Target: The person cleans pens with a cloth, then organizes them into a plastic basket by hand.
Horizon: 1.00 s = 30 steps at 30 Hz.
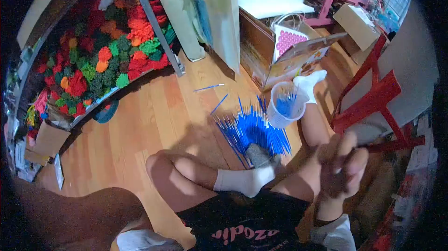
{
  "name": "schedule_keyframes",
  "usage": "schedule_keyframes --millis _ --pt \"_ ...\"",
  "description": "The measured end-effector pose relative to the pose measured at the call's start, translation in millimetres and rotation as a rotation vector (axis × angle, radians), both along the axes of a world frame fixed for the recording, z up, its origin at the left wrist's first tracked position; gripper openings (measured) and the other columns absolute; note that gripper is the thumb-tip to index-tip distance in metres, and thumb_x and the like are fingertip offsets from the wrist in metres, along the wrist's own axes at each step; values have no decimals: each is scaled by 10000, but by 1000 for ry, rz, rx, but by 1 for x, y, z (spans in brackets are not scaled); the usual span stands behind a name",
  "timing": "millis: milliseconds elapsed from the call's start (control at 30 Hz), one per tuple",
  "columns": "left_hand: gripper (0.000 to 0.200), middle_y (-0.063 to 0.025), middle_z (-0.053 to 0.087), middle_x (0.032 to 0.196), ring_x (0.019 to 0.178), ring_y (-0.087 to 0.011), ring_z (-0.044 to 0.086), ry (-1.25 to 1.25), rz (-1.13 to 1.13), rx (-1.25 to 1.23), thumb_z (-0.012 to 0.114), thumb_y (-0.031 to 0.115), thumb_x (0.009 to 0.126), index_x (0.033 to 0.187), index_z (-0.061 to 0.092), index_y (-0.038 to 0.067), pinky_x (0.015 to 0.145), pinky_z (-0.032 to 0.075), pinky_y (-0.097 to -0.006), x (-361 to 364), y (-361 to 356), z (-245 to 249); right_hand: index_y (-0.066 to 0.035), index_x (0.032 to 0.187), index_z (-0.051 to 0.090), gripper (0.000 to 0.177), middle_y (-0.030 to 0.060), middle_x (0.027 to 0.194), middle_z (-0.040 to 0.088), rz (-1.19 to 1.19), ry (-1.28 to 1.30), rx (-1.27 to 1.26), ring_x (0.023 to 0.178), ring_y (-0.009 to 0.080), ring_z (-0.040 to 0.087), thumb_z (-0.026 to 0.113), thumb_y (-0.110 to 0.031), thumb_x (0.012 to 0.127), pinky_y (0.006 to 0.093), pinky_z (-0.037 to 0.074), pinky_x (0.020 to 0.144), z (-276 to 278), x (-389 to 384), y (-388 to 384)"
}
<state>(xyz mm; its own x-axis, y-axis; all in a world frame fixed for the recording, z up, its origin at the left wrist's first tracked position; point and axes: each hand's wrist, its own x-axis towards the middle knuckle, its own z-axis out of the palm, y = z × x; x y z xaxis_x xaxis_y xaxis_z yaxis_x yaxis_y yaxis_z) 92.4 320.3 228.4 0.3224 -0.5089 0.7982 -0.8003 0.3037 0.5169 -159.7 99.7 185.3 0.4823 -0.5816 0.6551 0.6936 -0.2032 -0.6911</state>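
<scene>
My right hand (343,164) is raised above my right knee, its fingers bent and smeared by motion. No object shows in it, and I cannot tell whether the fingers are closed. My left forearm (88,204) fills the lower left, close to the camera, with the left hand out of view. A spread of thin blue sticks with pale tips (254,132) lies on the floor before my crossed legs. The grey toe of my white sock (245,181) overlaps its near edge. A clear plastic tub (282,120) holding more blue sticks stands beside the pile, near my other foot (310,83).
Bundles of red, orange and green fluffy material (98,62) fill a shelf at left. A cardboard box (289,59) with a pink-dotted bag stands ahead. At right is a red-framed piece of furniture (380,92). Two stray sticks (209,87) lie on the wooden floor (135,125).
</scene>
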Motion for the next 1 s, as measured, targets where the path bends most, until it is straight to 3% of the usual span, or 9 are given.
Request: schedule_keyframes --millis 133,200,267,533,667,1000 --pt "303 -130 565 775 693 -195 546 -2 -16 -1 512 191 733 958 522 -11 592 439 -288 -2 1 -7 -103 792 477 170 -2 653 329 -165 39 -42 579 107 320 551 -253 767 243 241 461 -3 -21 -8" --pt "301 -131 566 775 694 -197 547 -8 -23 11 512 190 733 957 523 -10 593 439 -289 -6 -1 -9 -16 776 536 234 64 623 414 -356 75 -37 503 143 384 591 -239 735 248 307 431 -13 -25 -7" --pt "298 -132 566 775 695 -199 548 -13 -36 22 511 190 734 956 524 -9 594 439 -291 -11 -4 -12 -1 773 531 240 83 640 432 -365 177 -44 516 164 409 579 -234 744 254 332 443 -17 -35 -13" --pt "289 -136 568 774 700 -205 551 -54 -125 52 507 188 737 951 527 -6 600 440 -297 -37 -20 -13 13 829 511 255 108 709 473 -915 362 -514 592 200 464 535 -233 766 272 380 513 43 -83 -34" --pt "284 -138 569 774 702 -209 552 -80 -156 90 506 186 739 948 528 -5 603 441 -299 -46 -32 -7 12 845 508 252 109 730 473 -842 360 -598 616 201 463 533 -226 767 275 378 534 58 -87 -28" --pt "273 -143 571 773 708 -217 556 -163 -232 125 501 184 743 942 532 -1 610 443 -306 -76 -86 -16 9 883 500 248 112 784 474 -662 355 -541 677 204 460 530 -209 769 283 374 586 35 -50 15"
